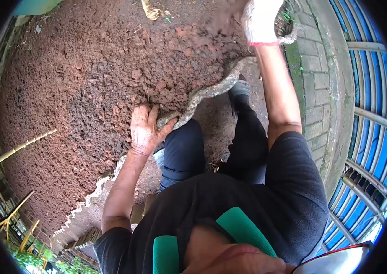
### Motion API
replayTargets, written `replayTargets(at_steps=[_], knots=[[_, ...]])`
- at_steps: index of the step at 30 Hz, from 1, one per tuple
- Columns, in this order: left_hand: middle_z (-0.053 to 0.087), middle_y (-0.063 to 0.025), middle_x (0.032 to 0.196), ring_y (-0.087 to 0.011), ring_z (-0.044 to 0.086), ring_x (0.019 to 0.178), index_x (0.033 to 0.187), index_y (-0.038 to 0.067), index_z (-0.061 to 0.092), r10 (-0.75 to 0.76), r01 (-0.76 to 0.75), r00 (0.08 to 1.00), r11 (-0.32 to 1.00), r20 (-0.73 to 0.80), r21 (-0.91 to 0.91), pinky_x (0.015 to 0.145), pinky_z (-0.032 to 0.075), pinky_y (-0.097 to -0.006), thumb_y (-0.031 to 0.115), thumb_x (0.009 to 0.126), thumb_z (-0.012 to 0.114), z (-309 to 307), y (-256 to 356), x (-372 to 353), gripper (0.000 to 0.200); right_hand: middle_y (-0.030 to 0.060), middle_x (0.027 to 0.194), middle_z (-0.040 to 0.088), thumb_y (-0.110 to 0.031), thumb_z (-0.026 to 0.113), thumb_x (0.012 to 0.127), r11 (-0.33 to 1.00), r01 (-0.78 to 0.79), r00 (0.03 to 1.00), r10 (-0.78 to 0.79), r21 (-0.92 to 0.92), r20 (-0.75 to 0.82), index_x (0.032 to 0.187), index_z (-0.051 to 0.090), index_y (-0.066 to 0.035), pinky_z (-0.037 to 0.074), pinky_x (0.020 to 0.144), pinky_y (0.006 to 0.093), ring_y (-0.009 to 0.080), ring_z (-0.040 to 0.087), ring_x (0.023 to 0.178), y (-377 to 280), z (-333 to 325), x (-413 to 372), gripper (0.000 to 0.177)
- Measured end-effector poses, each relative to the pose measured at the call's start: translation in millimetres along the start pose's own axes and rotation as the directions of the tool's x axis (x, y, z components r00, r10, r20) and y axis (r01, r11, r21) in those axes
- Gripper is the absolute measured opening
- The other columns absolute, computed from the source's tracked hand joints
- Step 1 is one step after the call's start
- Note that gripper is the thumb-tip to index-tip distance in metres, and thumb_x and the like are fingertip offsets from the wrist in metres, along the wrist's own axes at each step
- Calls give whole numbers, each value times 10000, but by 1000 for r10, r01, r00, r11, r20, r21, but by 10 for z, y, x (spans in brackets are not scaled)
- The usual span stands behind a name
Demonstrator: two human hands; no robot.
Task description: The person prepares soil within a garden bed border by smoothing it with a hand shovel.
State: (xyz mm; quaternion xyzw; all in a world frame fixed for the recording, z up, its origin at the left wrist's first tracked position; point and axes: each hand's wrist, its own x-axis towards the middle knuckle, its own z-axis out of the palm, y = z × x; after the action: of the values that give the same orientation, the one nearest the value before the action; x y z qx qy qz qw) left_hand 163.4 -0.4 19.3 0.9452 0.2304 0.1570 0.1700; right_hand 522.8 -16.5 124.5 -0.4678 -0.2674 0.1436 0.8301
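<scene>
My bare left hand (144, 130), smeared with soil, rests at the edge of the reddish-brown soil bed (93, 82). Its fingers are spread and its thumb touches the pale, wavy border (216, 89) that runs along the bed. Farther forward, at the upper right, my right hand (262, 20) wears a white glove with a red cuff. It is over the dark soil by the bed's far right corner. The gloved fingers are blurred and partly cut off by the frame's top edge, so what they hold, if anything, is hidden.
A paved brick path (312, 86) runs along the right, beside blue panels with metal bars (371, 77). A bamboo-like stick (20, 147) juts in from the left. A pale root-like piece (150, 10) lies at the top. My knees and shoes are beside the wavy border.
</scene>
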Motion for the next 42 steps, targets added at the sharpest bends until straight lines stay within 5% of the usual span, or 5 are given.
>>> replayTargets(at_steps=[8,15,24,31,42], knots=[[654,-98,1092,-227,639,1004,1286,-15,598,-593,531,665,-53,455,-846,881,538,-395,472,999,565,-107,635,767,566,257,1427,455,-460,829,688,299,688,694,-4,-661,720,1360,520,-162,546,894,520,448,567,1190,-603,123,-1318,797],[676,-106,1032,-136,661,786,1224,0,588,-167,764,543,-311,823,-566,626,571,-256,256,980,582,119,242,1048,354,173,1405,535,-175,827,685,683,482,610,189,-549,770,1313,602,-115,441,1066,470,353,538,1279,-1201,-425,-1497,669],[592,-37,792,-101,554,545,1146,-57,645,-406,806,501,-104,764,-583,429,424,-210,121,888,677,-23,728,1096,316,236,1168,670,-375,705,781,-504,-442,768,215,-742,-604,1127,665,-8,524,941,508,418,653,1089,1683,-3812,-1083,506],[580,-64,871,-132,584,537,1333,-40,551,-272,693,647,-181,712,-698,429,469,-215,297,955,660,-130,658,1041,519,96,703,632,-176,658,839,709,-687,670,534,-158,-515,982,658,27,485,503,322,210,604,578,1343,-4144,-1312,248],[605,-58,918,-99,598,604,1356,-11,552,-178,380,820,-541,544,-750,479,543,-202,317,1016,572,-956,404,686,473,145,1151,657,-523,684,914,930,-345,857,256,-128,-448,1368,512,-99,526,643,304,212,652,887,-1233,-2061,-1869,644]])
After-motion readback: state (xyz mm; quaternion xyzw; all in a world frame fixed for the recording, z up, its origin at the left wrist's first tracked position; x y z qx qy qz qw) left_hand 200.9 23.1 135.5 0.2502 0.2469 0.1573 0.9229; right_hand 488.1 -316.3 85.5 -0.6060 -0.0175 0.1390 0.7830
